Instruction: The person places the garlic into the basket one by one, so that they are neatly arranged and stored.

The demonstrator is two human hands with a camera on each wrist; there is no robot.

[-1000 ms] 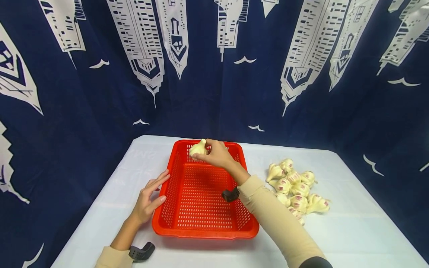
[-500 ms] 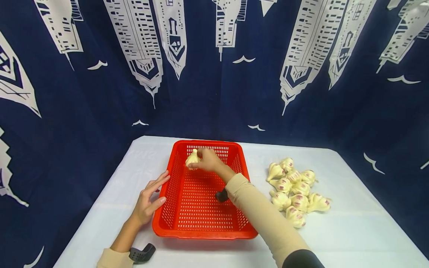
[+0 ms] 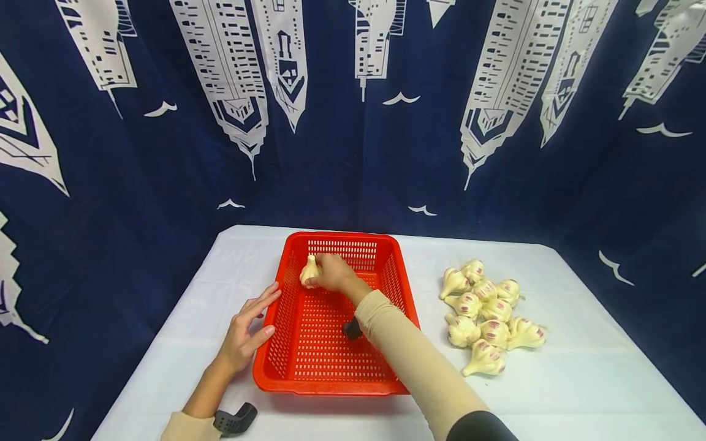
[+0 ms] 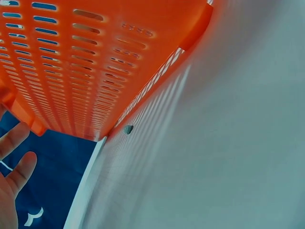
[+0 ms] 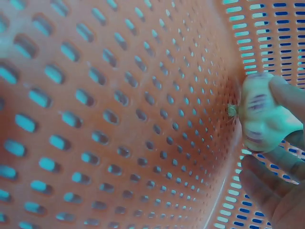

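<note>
A red perforated plastic basket [image 3: 331,387] stands on the white table. Inside it, toward the far left corner, my right hand [image 3: 334,274] grips a garlic bulb [image 3: 310,273] with its stem pointing up. In the right wrist view the garlic bulb [image 5: 259,112] sits between thumb and fingers, its root end close to the basket floor [image 5: 119,119]. My left hand [image 3: 242,331] rests with extended fingers against the basket's left rim. The left wrist view shows that hand's fingers [image 4: 21,171] beside the basket wall [image 4: 71,62].
Right of the basket lies a loose pile of several garlic bulbs [image 3: 495,309] on the white table [image 3: 584,343]. A dark blue curtain [image 3: 353,171] printed with white buildings hangs behind the table's far edge. In the left wrist view, a small dark speck [image 4: 128,129] shows near the basket's base.
My right hand has carried the garlic bulb from above the basket's far rim down and slightly left, to near the basket floor. The left hand has stayed at the rim.
</note>
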